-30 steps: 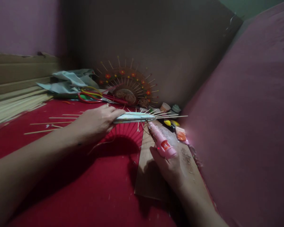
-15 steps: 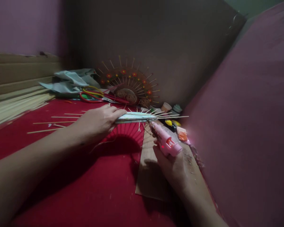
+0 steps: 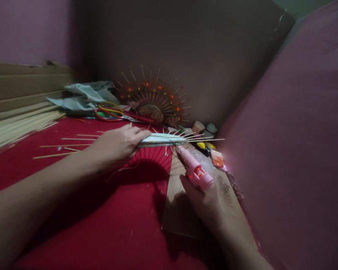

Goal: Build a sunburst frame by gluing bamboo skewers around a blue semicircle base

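Observation:
My left hand [image 3: 119, 141] is closed on the left end of a flat, pale blue disc-like piece [image 3: 163, 139], seen nearly edge-on. Thin wooden sticks [image 3: 204, 139] fan out from it on both sides. In my right hand [image 3: 204, 198] is a pink hot glue gun [image 3: 196, 170] with a small red light. Its nozzle points up at the underside of the piece, close to the right end; whether it touches I cannot tell. A loose strand of twine [image 3: 124, 169] hangs below my left hand.
Behind stands a round decoration [image 3: 152, 92] with sticks and orange flowers. Scissors [image 3: 109, 112] and grey-blue cloth [image 3: 87, 93] lie back left, beside a bundle of sticks [image 3: 22, 122]. A wooden board [image 3: 176, 210] rests on the red surface [image 3: 109, 225]; small pots [image 3: 211, 128] stand back right.
The glue gun and my right hand have shifted slightly to the left, with the nozzle still near the piece's right end. My left hand and the piece are almost unmoved.

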Demonstrator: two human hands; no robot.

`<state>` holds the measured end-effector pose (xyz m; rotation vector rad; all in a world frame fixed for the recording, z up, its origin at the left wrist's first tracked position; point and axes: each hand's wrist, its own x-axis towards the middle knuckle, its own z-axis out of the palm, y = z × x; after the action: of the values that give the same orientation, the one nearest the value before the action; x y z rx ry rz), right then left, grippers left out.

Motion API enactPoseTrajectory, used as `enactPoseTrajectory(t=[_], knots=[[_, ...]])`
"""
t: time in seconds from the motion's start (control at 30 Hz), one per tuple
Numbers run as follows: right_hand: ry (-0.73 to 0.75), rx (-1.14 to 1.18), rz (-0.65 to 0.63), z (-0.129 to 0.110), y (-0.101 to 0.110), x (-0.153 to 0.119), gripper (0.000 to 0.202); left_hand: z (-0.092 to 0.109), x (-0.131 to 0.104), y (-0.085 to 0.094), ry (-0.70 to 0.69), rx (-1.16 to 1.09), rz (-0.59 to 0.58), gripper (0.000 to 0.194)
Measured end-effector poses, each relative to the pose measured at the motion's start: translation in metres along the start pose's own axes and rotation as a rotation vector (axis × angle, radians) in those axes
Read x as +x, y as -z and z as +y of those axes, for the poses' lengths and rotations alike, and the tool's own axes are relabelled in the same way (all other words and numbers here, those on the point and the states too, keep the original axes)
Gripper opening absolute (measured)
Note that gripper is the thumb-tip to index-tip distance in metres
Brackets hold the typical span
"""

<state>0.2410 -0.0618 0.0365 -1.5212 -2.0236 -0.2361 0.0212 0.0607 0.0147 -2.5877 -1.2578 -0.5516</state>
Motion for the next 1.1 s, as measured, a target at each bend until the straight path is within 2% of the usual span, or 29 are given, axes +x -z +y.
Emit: enactPoseTrajectory(t=[0.37, 0.63, 0.93, 1.1], knots=[[-0.068, 0.114, 0.003, 0.0022, -0.0042, -0.0012, 0.048, -0.0013, -0.0011, -0.0003, 0.002, 0.011, -0.007, 0.037], [-0.007, 0.058, 0.003, -0.0007, 0.0005, 0.0006, 0.035, 0.0036, 0.0005, 0.0015, -0.003, 0.050, -0.040, 0.037], [0.012, 0.065, -0.039, -0.0037, 0.0025, 0.0026, 0.043, 0.0052, 0.0013, 0.0000, -0.008, 0.093, -0.056, 0.037], [-0.034, 0.063, -0.061, 0.0011, -0.0010, -0.0013, 0.031, 0.0058, 0.0008, 0.0014, -0.001, 0.086, -0.060, 0.038]])
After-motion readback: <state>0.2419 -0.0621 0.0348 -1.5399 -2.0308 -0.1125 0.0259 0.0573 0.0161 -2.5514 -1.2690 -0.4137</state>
